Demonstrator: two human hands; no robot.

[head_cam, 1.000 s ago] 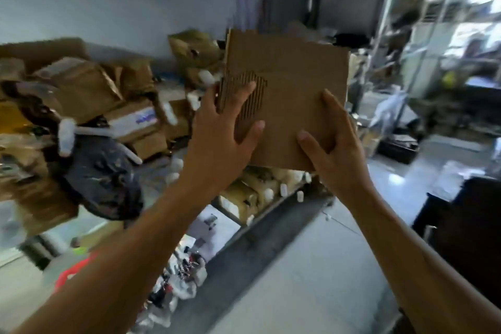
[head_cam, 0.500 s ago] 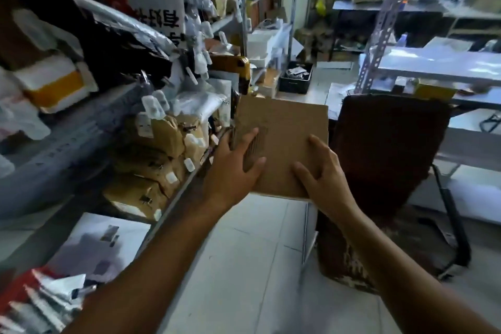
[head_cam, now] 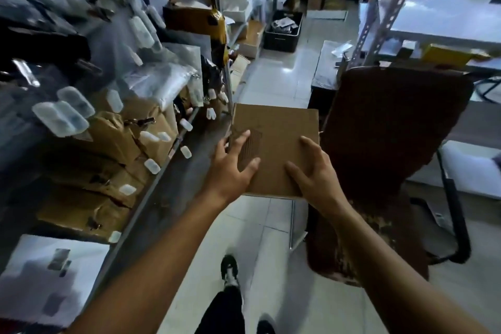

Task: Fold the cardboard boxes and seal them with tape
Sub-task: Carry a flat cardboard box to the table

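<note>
A flattened brown cardboard box (head_cam: 279, 144) is held in the air above a tiled floor, its broad face toward the camera and slightly tilted. A patch near its left edge is torn, exposing ribbed corrugation. Its corners look square and undamaged.

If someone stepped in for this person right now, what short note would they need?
Left hand: grips the left side of the flat cardboard box, fingers spread on its face.
Right hand: holds the lower right edge.
The box is carried in the air in the aisle, beside the brown chair.
Done: a flat box is in hand.
Left: fold it, then tape it. No tape in view.
</note>
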